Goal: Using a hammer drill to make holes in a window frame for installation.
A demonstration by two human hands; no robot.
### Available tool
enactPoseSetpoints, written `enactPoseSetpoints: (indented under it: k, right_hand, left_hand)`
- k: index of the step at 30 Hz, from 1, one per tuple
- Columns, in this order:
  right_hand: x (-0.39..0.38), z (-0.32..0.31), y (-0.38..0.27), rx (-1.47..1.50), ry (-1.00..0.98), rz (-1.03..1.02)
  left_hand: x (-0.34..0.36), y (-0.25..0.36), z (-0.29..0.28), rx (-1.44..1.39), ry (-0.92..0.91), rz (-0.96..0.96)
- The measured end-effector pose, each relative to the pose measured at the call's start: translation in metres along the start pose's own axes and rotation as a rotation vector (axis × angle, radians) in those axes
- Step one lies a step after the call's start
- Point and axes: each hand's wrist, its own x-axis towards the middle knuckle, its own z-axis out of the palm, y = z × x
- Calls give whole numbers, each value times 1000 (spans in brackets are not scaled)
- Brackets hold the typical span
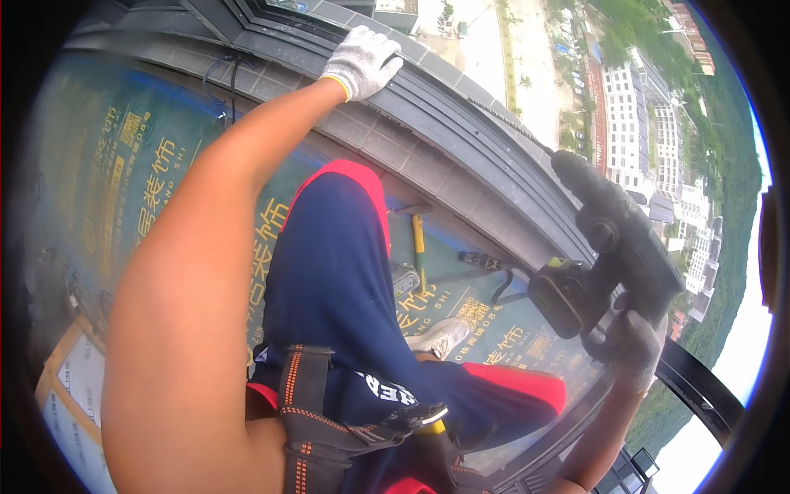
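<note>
My left hand (362,64), in a whitish knit work glove, is curled over the dark grey window frame (436,111) at the top of the view. At the right, my gloved right hand (635,344) grips a dark cordless power drill (634,239) by its handle. The drill is raised beside the window opening, its nose pointing to the upper left and its battery pack (564,296) toward the sill. What bit it carries, if any, I cannot make out. A hammer (419,243) with a yellow and green handle lies on the floor between my legs and the sill.
Past the frame, a long drop opens onto a street and white buildings (625,123). Printed green protective sheeting (185,123) covers the floor. A grey tiled ledge (395,144) runs under the frame. A dark harness strap (309,412) crosses my lap. A black power strip (480,260) lies near the ledge.
</note>
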Motion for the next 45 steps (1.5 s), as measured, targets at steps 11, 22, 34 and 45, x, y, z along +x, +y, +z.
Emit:
enactPoseSetpoints:
  k: [11,22,34,45]
  right_hand:
    - [6,-4,140,155,-211,7]
    - [23,16,149,120,-312,6]
    - [13,9,147,94,-208,37]
    - [34,21,161,192,-383,201]
  left_hand:
    - [-74,-3,-121,-79,-154,-180]
    - [-307,-36,-175,639,-261,-844]
    - [-288,-54,-123,668,-751,-509]
    - [-278,-42,-129,471,-869,-706]
